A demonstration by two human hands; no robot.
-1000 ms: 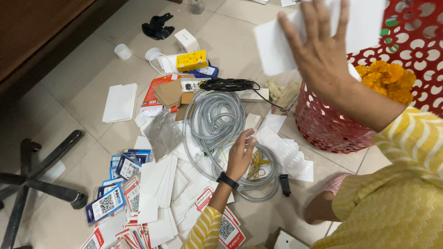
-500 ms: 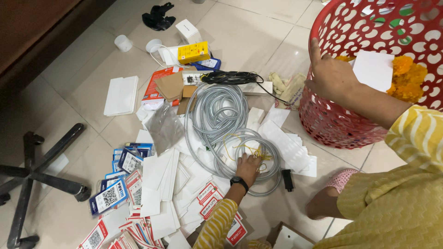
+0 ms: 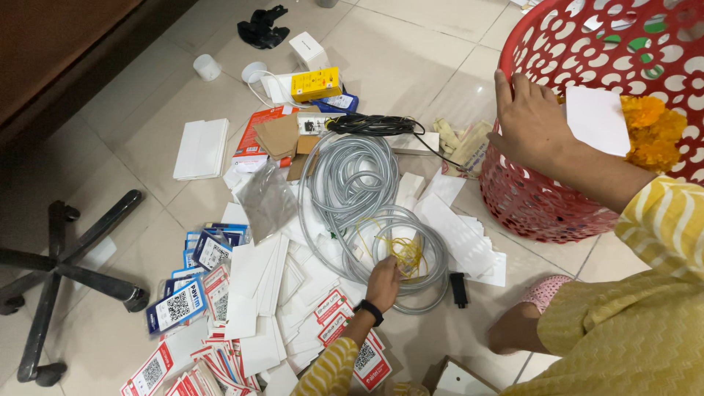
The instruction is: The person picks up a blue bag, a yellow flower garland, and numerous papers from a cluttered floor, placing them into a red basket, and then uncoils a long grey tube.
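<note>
- Hose coil (image 3: 352,194): grey ribbed tubing lay in loose loops on the tiled floor (image 3: 411,66), in the middle of the litter, with a tangle of thin yellow wire (image 3: 405,253) resting inside its lower loop. Judged light, springy and apt to uncoil; several loops gathered together would give the surest hold, as one strand alone would likely trail.
- White cards (image 3: 253,279): flat sheets were scattered left of and under the coil, alongside printed blue and red cards. Judged thin, light and slippery against each other; best lifted at an edge or as a squared stack.
- Left hand (image 3: 383,282): it rested palm down on the lower edge of the coil, fingers curled toward the yellow wire. Whether it gripped the hose or only touched it could not be told from this angle.
- Black cable (image 3: 367,125): it lay bundled just above the coil, touching a white strip. Judged limp and light.
- Right hand (image 3: 532,121): it lay over the rim of the red basket (image 3: 528,198), fingers spread and relaxed, gripping nothing visible.
- White sheet (image 3: 598,121): it sat inside the basket just beside the right hand, next to orange marigold flowers (image 3: 653,132).
</note>
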